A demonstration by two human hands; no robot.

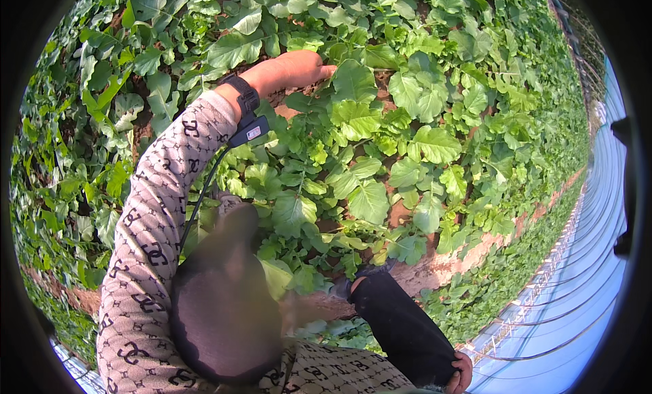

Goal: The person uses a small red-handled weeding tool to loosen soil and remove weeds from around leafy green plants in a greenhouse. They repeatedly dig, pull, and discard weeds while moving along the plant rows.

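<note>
My left hand (300,69) reaches out among leafy green plants, low over the soil. Its thumb side shows, and a broad lobed leaf (355,81) lies right beside the thumb tip. The other fingers are turned under or hidden, so any grip on a stem cannot be made out. Around that wrist is a black strap (244,94) with a small dark device (249,132) and a cable running back along the patterned sleeve (168,190). My right hand (461,372) rests on the knee of a black trouser leg (402,322), partly cut off by the sleeve and view edge.
Dense leafy plants (438,144) surround me, with brown soil between them. A bare dirt path (438,269) runs past my shoe (342,288). My other knee (229,312) rises close below the camera. Along the right stands a ribbed wall of translucent plastic film (575,271).
</note>
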